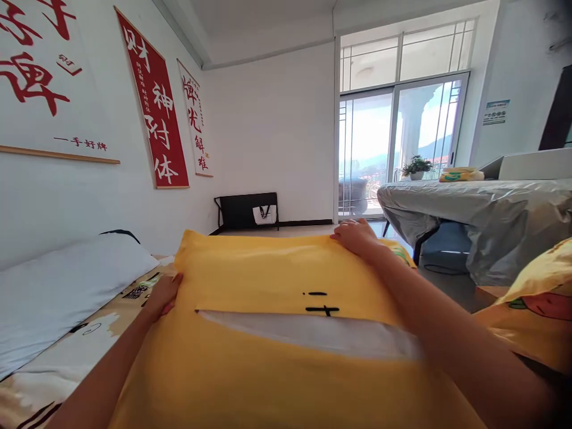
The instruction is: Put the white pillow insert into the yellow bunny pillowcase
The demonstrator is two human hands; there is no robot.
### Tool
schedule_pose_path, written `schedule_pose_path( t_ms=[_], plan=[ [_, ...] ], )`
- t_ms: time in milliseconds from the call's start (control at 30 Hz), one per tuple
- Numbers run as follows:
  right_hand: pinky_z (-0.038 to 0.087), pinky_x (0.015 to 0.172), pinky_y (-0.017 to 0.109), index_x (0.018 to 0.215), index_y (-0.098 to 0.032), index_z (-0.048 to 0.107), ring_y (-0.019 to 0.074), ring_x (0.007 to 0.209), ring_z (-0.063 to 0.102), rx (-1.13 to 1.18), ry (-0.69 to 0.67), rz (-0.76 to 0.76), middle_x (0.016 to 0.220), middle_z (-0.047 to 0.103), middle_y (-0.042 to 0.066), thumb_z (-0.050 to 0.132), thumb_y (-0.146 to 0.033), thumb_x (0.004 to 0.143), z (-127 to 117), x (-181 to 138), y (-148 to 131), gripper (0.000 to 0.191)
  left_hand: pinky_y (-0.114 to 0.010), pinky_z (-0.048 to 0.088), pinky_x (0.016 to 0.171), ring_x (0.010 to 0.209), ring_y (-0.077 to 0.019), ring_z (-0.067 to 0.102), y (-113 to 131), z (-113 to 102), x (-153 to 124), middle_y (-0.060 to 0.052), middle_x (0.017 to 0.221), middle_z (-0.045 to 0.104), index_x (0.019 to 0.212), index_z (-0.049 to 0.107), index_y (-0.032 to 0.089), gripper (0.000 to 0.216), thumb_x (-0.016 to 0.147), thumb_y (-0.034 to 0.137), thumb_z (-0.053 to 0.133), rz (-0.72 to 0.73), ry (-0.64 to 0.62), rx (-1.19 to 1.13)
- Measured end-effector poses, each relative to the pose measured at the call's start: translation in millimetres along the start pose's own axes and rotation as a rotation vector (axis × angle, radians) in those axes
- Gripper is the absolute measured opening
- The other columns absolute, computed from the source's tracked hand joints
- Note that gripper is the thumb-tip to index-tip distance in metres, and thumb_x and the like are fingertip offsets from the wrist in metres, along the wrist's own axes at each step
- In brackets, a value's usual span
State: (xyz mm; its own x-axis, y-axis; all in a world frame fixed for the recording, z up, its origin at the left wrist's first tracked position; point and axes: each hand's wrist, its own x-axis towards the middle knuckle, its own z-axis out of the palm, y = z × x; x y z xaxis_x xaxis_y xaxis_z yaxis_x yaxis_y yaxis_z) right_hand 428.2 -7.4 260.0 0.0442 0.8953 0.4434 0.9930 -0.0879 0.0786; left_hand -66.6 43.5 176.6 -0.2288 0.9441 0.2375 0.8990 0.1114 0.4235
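A yellow pillow (pixel 254 268) fills the foreground right in front of me. Its pillowcase has a long slit across it, through which the white inner pillow (pixel 304 333) shows, and small black marks are printed above the slit. My left hand (pixel 164 296) grips the left side edge of the pillow, its fingers closed and partly hidden. At the far top edge, toward the right, my right hand (pixel 356 235) has its fingers bent over the cloth; its thumb is out of sight. My right forearm lies across the pillow's right side.
On the left a white pillow (pixel 75 280) rests on a patterned bed sheet (pixel 107 339). Another yellow pillow (pixel 540 304) is at the right edge. Farther right stands a table under plastic sheeting (pixel 496 208). A black folded frame (pixel 236 211) leans by the far wall.
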Motion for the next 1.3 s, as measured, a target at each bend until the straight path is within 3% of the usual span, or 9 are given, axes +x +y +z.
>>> schedule_pose_path(
  t_ms=[133, 233, 333, 467, 600, 700, 833, 1067, 1300],
  plan=[
    [0.034, 0.102, 0.046, 0.129, -0.024, 0.055, 0.0248, 0.126, 0.048, 0.319, -0.116, 0.035, 0.139, 0.052, 0.01, 0.029, -0.037, 0.096, 122, -60, -50, 0.044, -0.039, 0.052, 0.073, 0.094, -0.0333, 0.067, -30, 99, -15, -0.025, 0.097, 0.069, 0.095, 0.067, 0.005, 0.056, 0.094, 0.036, 0.021, -0.119, -0.109, 0.099],
    [0.033, 0.106, 0.041, 0.129, -0.024, 0.056, 0.0208, 0.129, 0.046, 0.389, -0.147, 0.001, 0.136, 0.055, 0.007, 0.028, -0.039, 0.096, 158, -99, -57, 0.045, -0.04, 0.052, 0.073, 0.094, -0.0342, 0.067, -41, 126, -14, -0.025, 0.1, 0.068, 0.1, 0.067, 0.006, 0.056, 0.094, 0.036, 0.02, -0.135, -0.157, 0.144],
    [0.045, 0.095, 0.038, 0.126, -0.023, 0.058, 0.024, 0.111, 0.06, 0.475, -0.111, 0.004, 0.12, 0.066, 0.008, 0.03, -0.049, 0.094, 131, -110, -31, 0.05, -0.049, 0.045, 0.091, 0.114, -0.0363, 0.057, -31, 108, -3, -0.023, 0.121, 0.061, 0.12, 0.058, 0.008, 0.047, 0.092, 0.03, 0.026, -0.037, -0.1, 0.21],
    [0.045, 0.095, 0.043, 0.131, -0.023, 0.053, 0.0287, 0.112, 0.059, 0.443, 0.136, 0.013, 0.124, 0.063, 0.011, 0.041, -0.055, 0.088, 75, -102, 9, 0.055, -0.043, 0.034, 0.107, 0.134, -0.0274, 0.039, 23, 63, -8, -0.016, 0.144, 0.044, 0.138, 0.04, 0.012, 0.054, 0.09, 0.036, 0.035, 0.455, 0.129, 0.155],
    [0.028, 0.109, 0.05, 0.144, -0.024, 0.036, 0.0264, 0.136, 0.037, 0.318, 0.317, 0.144, 0.145, 0.045, 0.01, 0.025, -0.051, 0.093, 108, -106, -4, 0.058, -0.043, 0.016, 0.116, 0.145, -0.0219, 0.018, 68, 87, -42, -0.007, 0.155, 0.029, 0.15, 0.022, 0.023, 0.061, 0.095, 0.048, 0.027, 0.715, 0.093, 0.039],
    [0.023, 0.112, 0.049, 0.146, -0.022, 0.032, 0.0226, 0.142, 0.027, 0.317, -0.036, 0.183, 0.151, 0.036, 0.009, 0.02, -0.049, 0.093, 172, -124, -29, 0.061, -0.044, 0.014, 0.117, 0.145, -0.0201, 0.018, 64, 136, -59, -0.003, 0.155, 0.026, 0.149, 0.025, 0.027, 0.059, 0.095, 0.05, 0.024, 0.683, -0.308, 0.101],
    [0.013, 0.116, 0.045, 0.149, -0.024, 0.027, 0.0192, 0.145, 0.016, 0.394, -0.282, 0.122, 0.156, 0.024, 0.003, 0.025, -0.052, 0.091, 201, -140, -17, 0.065, -0.046, 0.008, 0.118, 0.146, -0.0188, 0.012, 44, 158, -50, 0.0, 0.158, 0.014, 0.151, 0.02, 0.029, 0.061, 0.092, 0.047, 0.027, 0.635, -0.508, 0.072],
    [0.032, 0.109, 0.038, 0.147, -0.006, 0.027, 0.0279, 0.136, 0.037, 0.408, -0.57, 0.339, 0.151, 0.033, 0.019, 0.051, -0.037, 0.075, 158, -130, 21, 0.083, -0.055, 0.029, 0.109, 0.141, -0.0313, 0.027, 42, 126, -25, -0.007, 0.154, 0.03, 0.146, 0.035, 0.027, 0.067, 0.08, 0.034, 0.045, 0.276, -0.423, 0.228],
    [0.049, 0.083, 0.045, 0.121, -0.01, 0.059, 0.0355, 0.109, 0.061, 0.138, -0.528, 0.512, 0.119, 0.062, 0.023, 0.048, -0.032, 0.08, 142, -103, 1, 0.047, -0.045, 0.046, 0.095, 0.121, -0.0331, 0.054, 55, 94, -16, -0.011, 0.136, 0.055, 0.133, 0.055, 0.02, 0.063, 0.071, 0.013, 0.043, 0.206, -0.299, 0.204]
  ],
)
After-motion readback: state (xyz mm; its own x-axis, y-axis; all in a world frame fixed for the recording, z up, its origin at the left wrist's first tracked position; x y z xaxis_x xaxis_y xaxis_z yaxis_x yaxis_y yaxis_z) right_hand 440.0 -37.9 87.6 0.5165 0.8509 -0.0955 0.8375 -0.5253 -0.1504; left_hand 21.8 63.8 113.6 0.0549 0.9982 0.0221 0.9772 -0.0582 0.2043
